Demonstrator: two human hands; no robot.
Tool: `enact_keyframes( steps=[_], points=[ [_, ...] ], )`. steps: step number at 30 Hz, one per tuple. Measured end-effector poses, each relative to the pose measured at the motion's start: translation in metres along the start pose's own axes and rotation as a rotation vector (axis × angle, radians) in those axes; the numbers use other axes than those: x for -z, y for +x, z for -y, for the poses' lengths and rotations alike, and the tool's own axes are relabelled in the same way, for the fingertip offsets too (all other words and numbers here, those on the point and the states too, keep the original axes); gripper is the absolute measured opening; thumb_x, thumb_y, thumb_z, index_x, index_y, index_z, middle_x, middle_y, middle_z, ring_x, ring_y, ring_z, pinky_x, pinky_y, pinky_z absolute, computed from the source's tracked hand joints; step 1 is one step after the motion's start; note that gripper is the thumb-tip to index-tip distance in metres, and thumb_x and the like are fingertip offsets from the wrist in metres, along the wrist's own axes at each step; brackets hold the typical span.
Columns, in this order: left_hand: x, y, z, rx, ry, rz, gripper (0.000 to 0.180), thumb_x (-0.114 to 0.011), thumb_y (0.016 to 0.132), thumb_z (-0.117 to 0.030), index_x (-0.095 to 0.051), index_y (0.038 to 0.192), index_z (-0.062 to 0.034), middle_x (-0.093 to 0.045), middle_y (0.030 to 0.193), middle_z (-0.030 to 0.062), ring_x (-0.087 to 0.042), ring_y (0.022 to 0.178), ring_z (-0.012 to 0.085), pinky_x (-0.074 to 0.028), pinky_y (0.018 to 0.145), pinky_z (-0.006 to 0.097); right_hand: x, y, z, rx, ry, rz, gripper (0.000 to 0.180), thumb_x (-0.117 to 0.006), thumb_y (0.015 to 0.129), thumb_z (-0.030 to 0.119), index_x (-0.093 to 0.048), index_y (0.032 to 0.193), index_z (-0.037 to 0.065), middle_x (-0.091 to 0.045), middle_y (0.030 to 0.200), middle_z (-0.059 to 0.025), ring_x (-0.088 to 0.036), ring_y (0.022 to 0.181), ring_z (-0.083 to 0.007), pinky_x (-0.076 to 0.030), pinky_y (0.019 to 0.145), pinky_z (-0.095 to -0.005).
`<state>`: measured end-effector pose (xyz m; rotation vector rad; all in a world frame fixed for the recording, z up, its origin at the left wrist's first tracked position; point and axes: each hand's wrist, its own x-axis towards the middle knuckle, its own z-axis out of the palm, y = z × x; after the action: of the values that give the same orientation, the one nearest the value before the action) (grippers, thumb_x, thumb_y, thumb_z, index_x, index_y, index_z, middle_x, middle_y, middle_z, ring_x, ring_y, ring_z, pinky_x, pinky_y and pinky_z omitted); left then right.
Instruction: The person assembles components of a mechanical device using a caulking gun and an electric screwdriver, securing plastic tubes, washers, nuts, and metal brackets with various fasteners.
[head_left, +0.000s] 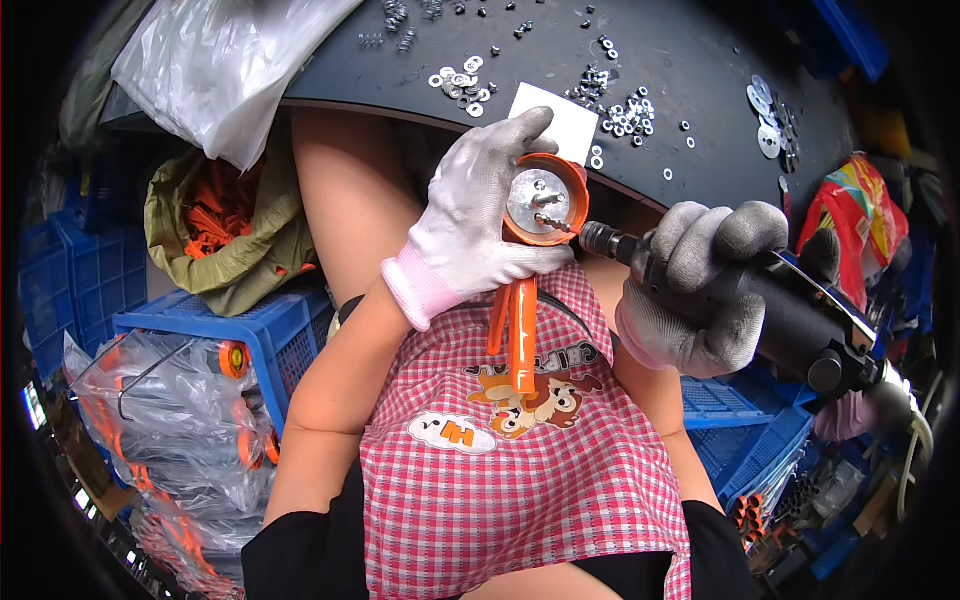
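The left hand [470, 215] is closed round an orange tool [530, 260], hiding part of its round head. The right hand [700, 290] is wrapped tight on a power driver [790, 320], its bit at the metal disc. Washers [465, 85] lie scattered on the dark worktop [680, 60] beyond.

A single head-worn fisheye view looks steeply down and close over the red-and-white checked cloth apron [520, 480]; beyond the apron curves the dark table edge [400, 105], and left of it sits a blue plastic crate [255, 335].
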<state>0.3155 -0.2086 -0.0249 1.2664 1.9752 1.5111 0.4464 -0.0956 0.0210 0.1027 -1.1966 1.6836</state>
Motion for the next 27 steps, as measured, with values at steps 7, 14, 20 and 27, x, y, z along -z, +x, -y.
enact_keyframes(
  steps=[7, 14, 20, 27],
  points=[
    [-0.014, 0.002, 0.003, 0.007, -0.126, -0.086, 0.09, -0.085, 0.053, -0.03, -0.047, 0.132, -0.0105, -0.057, 0.117, 0.0099, -0.05, 0.114, 0.0321, -0.034, 0.104, 0.044, -0.031, 0.024, -0.001, -0.205, -0.129, 0.06, 0.056, -0.067, 0.085, 0.024, -0.043, 0.13, 0.0, -0.058, 0.083, -0.0129, -0.054, 0.06, -0.0166, -0.046, 0.051, -0.0284],
    [-0.018, 0.003, 0.008, -0.043, -0.032, -0.081, 0.084, -0.084, 0.056, -0.035, -0.049, 0.127, -0.0092, -0.058, 0.113, 0.0111, -0.053, 0.111, 0.033, -0.038, 0.101, 0.044, -0.036, 0.042, -0.004, -0.233, -0.19, 0.27, 0.074, -0.078, 0.081, 0.018, -0.036, 0.139, 0.004, -0.063, 0.108, -0.0236, -0.064, 0.065, -0.019, -0.054, 0.058, -0.0316],
    [-0.012, 0.001, -0.003, -0.03, 0.051, -0.097, 0.083, -0.087, 0.055, -0.029, -0.049, 0.125, -0.0077, -0.057, 0.115, 0.0102, -0.055, 0.111, 0.0283, -0.04, 0.101, 0.041, -0.035, 0.068, 0.027, -0.135, 0.136, 0.177, 0.058, -0.052, 0.091, 0.016, -0.032, 0.142, 0.0, -0.058, 0.115, -0.0246, -0.049, 0.057, -0.0125, -0.047, 0.049, -0.0271],
    [-0.014, -0.001, 0.0, -0.023, 0.036, -0.115, 0.086, -0.09, 0.054, -0.024, -0.048, 0.126, -0.0071, -0.055, 0.118, 0.0097, -0.055, 0.112, 0.0247, -0.042, 0.101, 0.037, -0.019, 0.045, 0.015, -0.095, 0.097, 0.106, 0.074, -0.072, 0.085, 0.019, -0.028, 0.144, 0.013, -0.06, 0.106, -0.0164, -0.06, 0.065, -0.0192, -0.053, 0.056, -0.0365]
  ],
)
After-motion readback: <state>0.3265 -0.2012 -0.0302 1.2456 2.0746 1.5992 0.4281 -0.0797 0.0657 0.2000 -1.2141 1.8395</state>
